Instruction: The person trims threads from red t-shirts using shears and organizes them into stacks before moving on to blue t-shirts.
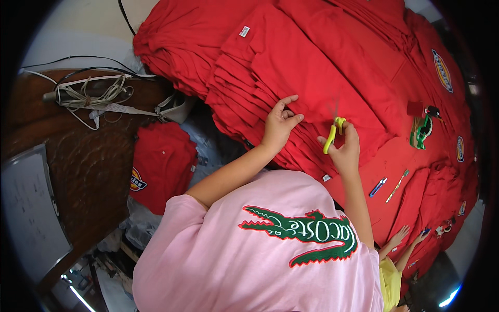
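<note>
My right hand [347,150] grips a pair of scissors [332,136] by the yellow-green handles. The blades are spread and point away from me, over a large pile of red shirts [306,67]. To its left, my left hand [279,124] hovers over or rests lightly on the same red cloth; I cannot tell which. Its thumb and index finger are apart, with nothing visible between them. A small white label [244,31] shows on the far part of the pile, and the layered shirt edges fan out to the left of my left hand.
On the red-covered table at right lie a green tape dispenser [420,131], a blue cutter-like tool [378,187] and a thin yellowish stick [397,185]. A co-worker's hands [399,236] work at lower right. Folded red shirts [163,164] and coiled cables [93,96] are at left.
</note>
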Motion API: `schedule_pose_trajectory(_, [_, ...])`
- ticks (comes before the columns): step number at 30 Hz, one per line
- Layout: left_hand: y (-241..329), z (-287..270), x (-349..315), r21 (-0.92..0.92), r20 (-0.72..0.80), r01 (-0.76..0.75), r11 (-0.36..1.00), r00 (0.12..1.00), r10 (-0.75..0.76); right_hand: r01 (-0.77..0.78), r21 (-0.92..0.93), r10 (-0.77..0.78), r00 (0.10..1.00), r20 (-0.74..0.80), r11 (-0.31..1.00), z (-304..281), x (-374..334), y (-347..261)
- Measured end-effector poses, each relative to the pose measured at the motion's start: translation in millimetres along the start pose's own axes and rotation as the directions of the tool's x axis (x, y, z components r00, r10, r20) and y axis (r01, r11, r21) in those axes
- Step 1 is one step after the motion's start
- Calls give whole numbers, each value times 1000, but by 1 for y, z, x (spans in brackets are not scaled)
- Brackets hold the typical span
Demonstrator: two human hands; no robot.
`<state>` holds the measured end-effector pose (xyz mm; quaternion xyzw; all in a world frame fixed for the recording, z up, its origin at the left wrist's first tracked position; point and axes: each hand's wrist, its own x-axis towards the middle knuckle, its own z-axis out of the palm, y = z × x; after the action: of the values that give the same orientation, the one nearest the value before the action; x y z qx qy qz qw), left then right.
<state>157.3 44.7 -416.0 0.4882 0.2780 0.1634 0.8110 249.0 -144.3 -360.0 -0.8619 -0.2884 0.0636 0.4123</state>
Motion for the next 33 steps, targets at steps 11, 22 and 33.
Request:
schedule_pose_trajectory(11, [28,-27,56,73,-155,-198,977,966,207,-86,-289,73,996,-55,953,-1,-40,24])
schedule_pose_trajectory(22, [67,-60,84,216,53,-406,888,913,404,-88,-59,90,995,36,994,6,30,-32])
schedule_pose_trajectory(33, [73,-71,81,140,126,-374,917,925,358,128,-232,-64,962,266,964,52,93,-45])
